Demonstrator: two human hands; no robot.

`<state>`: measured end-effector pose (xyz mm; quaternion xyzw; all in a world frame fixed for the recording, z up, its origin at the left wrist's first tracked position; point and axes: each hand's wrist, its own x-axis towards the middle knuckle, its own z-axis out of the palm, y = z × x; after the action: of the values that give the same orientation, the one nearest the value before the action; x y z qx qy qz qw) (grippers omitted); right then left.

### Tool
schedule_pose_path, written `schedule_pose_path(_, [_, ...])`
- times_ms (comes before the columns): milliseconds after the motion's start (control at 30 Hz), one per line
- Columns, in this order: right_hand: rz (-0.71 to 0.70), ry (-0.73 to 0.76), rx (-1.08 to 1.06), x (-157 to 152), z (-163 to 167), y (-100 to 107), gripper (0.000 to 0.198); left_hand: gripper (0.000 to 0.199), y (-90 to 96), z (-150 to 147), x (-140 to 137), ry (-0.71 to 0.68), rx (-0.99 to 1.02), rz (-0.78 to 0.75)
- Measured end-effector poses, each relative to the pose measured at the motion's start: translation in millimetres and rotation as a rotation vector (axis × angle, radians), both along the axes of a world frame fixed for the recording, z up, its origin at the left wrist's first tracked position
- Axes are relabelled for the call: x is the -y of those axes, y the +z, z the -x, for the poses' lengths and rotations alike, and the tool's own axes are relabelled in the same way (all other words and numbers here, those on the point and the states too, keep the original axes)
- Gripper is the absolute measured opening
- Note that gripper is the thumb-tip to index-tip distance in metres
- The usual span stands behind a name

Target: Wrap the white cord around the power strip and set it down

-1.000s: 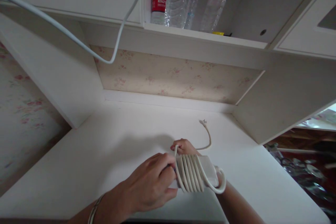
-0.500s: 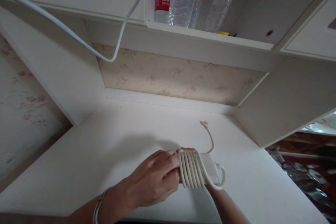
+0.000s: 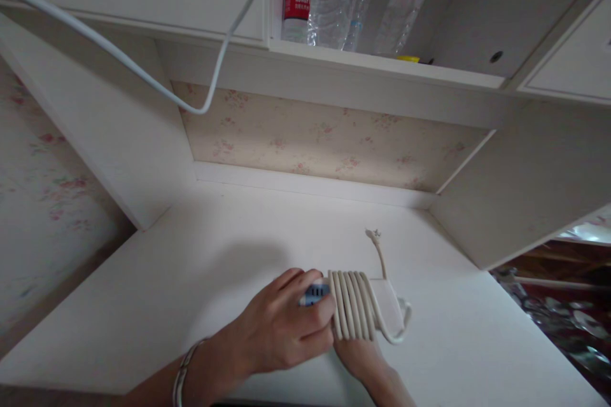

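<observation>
A white power strip (image 3: 387,305) is held above the white desktop, with its cream cord (image 3: 352,305) wound round its middle in several turns. My left hand (image 3: 291,315), wearing a bracelet, is closed round the strip's left end, where a blue socket face (image 3: 315,294) shows between thumb and fingers. Underneath the wound part is my right hand (image 3: 359,356); its fingers are hidden behind the strip and cord. A loop of cord leaves the strip's right end. The cord's plug (image 3: 373,235) sticks out beyond the strip's far side.
The white desktop (image 3: 238,222) has side panels and a floral back wall (image 3: 305,140). Overhead, a shelf (image 3: 382,67) holds several plastic bottles (image 3: 331,0). A white cable (image 3: 143,76) hangs across the upper left. Shiny items (image 3: 563,311) stand beyond the right edge.
My right hand has shifted down and its fingers no longer show at the strip's far edge. The left fingers have moved, uncovering the blue socket face. The plug has shifted slightly.
</observation>
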<state>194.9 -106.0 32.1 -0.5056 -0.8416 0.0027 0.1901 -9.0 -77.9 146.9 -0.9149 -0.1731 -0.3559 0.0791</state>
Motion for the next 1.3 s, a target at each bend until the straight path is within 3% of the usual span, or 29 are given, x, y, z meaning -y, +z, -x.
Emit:
schedule_pose_path(100, [-0.044,-0.142,-0.107,11,5,5,0.028,0.009,-4.6,-2,-10,0.067,-0.028,-0.082])
schedule_pose_path(233, [-0.099,-0.112,-0.068,15,5,29,0.020,0.007,-10.6,-5,-24,0.199,-0.159,-0.072])
schedule_pose_path(333, [-0.182,-0.017,0.102,12,-3,57,0.017,0.008,-13.2,-9,-32,0.250,-0.254,-0.027])
schedule_pose_path(467, [-0.196,0.215,0.287,-2,-23,99,0.019,0.005,-20.1,-13,-35,0.188,-0.351,0.032])
schedule_pose_path(667, [-0.083,0.386,0.206,-35,-43,136,0.041,0.006,-27.6,-18,-27,0.110,-0.402,0.069])
schedule_pose_path(800, [0.029,0.464,0.137,-53,-40,147,0.041,0.010,-25.3,-20,-24,0.068,-0.408,0.124])
schedule_pose_path(1033, [0.132,0.547,0.025,-71,-31,151,0.039,0.045,-28.2,-23,-20,0.000,-0.262,0.183])
schedule_pose_path(1200, [0.152,0.604,0.023,-69,-24,156,0.039,0.033,-32.1,-25,-19,-0.007,-0.300,0.214])
schedule_pose_path(1300, [0.174,0.551,-0.021,-75,-31,153,0.039,0.030,-28.7,-25,-19,0.002,-0.270,0.200])
